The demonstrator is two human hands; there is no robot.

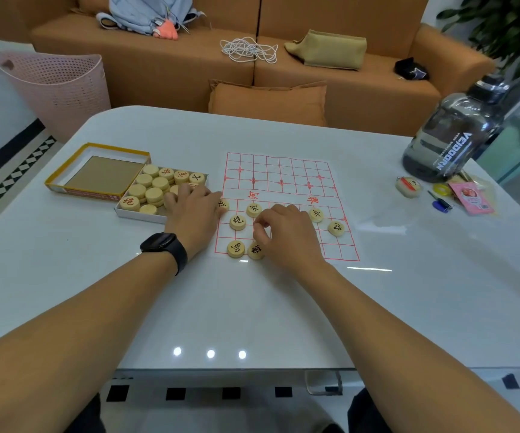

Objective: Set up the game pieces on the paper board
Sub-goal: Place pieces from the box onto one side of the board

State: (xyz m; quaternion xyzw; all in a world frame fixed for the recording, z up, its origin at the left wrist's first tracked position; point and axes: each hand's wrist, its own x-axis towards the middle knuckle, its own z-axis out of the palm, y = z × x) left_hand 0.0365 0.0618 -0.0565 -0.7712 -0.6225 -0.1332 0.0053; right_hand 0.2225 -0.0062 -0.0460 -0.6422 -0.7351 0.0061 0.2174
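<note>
A paper board (287, 173) with a red grid lies on the white table (252, 307). Several round wooden pieces with black characters stand on its near half, among them one (237, 222) at the left and one (336, 228) at the right. My right hand (287, 232) rests over the near middle of the board, fingers curled; whether it holds a piece is hidden. My left hand (194, 210), with a black watch on the wrist, lies at the board's left edge, its fingers over the open box of pieces (158, 190).
The box lid (96, 170) lies left of the box. A large water jug (452, 132) and small items (471, 196) stand at the right. Behind the table are an orange sofa (315, 73), a cushion and a pink basket (55, 85).
</note>
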